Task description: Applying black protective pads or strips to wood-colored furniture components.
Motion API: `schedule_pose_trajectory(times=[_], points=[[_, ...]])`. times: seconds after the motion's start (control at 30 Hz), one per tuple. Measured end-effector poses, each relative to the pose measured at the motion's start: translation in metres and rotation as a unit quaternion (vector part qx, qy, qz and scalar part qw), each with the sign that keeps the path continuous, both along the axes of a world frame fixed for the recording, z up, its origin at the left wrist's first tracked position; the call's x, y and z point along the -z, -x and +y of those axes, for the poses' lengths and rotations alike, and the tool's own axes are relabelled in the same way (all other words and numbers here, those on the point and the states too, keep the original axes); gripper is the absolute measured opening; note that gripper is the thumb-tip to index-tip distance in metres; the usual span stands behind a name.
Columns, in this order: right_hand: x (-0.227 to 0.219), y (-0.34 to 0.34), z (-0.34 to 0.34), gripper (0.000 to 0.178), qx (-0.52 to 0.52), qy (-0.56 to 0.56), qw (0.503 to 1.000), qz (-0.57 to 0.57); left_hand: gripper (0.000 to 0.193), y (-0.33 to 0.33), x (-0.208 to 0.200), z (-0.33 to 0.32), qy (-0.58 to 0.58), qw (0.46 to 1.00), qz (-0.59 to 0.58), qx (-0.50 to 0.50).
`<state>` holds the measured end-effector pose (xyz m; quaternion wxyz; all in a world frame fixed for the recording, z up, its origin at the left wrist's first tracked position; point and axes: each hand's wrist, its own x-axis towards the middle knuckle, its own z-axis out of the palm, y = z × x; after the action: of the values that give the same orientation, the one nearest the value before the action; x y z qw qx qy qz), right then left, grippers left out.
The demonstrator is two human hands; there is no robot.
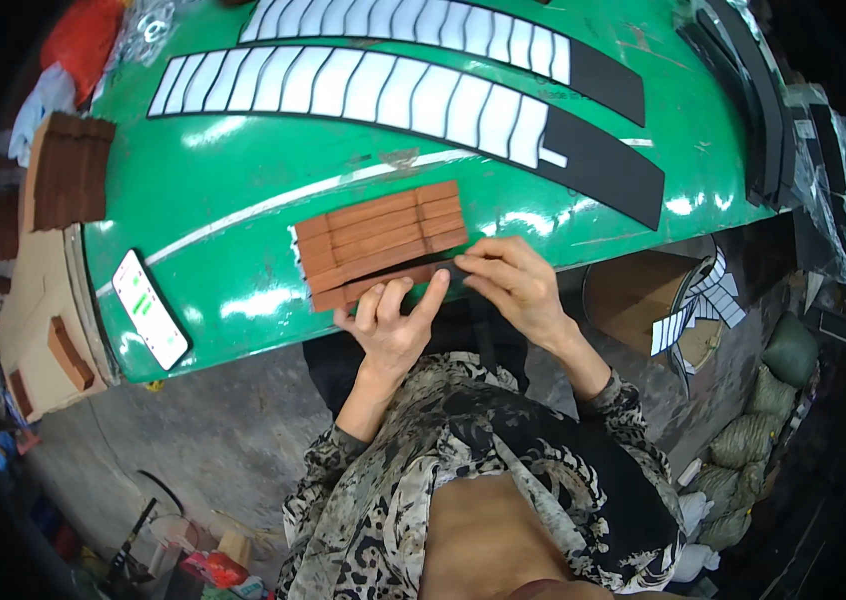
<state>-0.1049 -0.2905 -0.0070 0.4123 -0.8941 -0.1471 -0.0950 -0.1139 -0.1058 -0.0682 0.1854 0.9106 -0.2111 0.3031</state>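
At the near edge of the green table, a stack of reddish-brown, wood-coloured strips lies side by side, crossed by two darker lines. The nearest brown strip is set slightly apart, with a dark gap behind it. My left hand grips that strip from the near side, its index finger stretched along it and the others bent. Thumb and fingertips of my right hand pinch together at the strip's dark right end; exactly what lies between them is mostly hidden.
Two curved black boards carrying rows of white pieces lie farther back. A phone with a lit screen rests at left, near more brown strips on cardboard. A brown bin with white-and-black strips stands below the table's right edge.
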Motion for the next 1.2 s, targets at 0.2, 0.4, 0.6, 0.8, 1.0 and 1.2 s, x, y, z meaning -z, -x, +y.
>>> schedule_pose_trajectory(times=[0.2,0.4,0.6,0.8,1.0,1.2], points=[[-0.008,-0.031,-0.06,0.022,0.182,0.036,0.982,0.03,0.041,-0.001,-0.002,0.0,-0.003,1.0,-0.005,0.004],[0.013,-0.059,-0.107,0.025,0.155,0.22,0.962,0.049,0.036,-0.003,-0.014,-0.001,-0.02,1.0,-0.008,0.012],[0.008,-0.069,-0.116,0.027,0.13,0.184,0.966,0.125,0.039,0.0,-0.027,-0.001,-0.038,0.999,0.026,0.013],[0.009,-0.069,-0.119,0.035,0.169,0.098,0.965,0.175,0.044,0.001,-0.038,0.004,-0.034,0.997,0.063,0.028],[0.032,-0.058,-0.119,0.024,0.277,-0.135,0.945,0.113,0.045,-0.006,-0.052,0.001,-0.012,0.997,0.063,0.034],[-0.007,-0.036,-0.068,0.023,0.142,-0.15,0.976,0.075,0.043,-0.01,-0.056,0.0,-0.055,0.993,0.099,0.018]])
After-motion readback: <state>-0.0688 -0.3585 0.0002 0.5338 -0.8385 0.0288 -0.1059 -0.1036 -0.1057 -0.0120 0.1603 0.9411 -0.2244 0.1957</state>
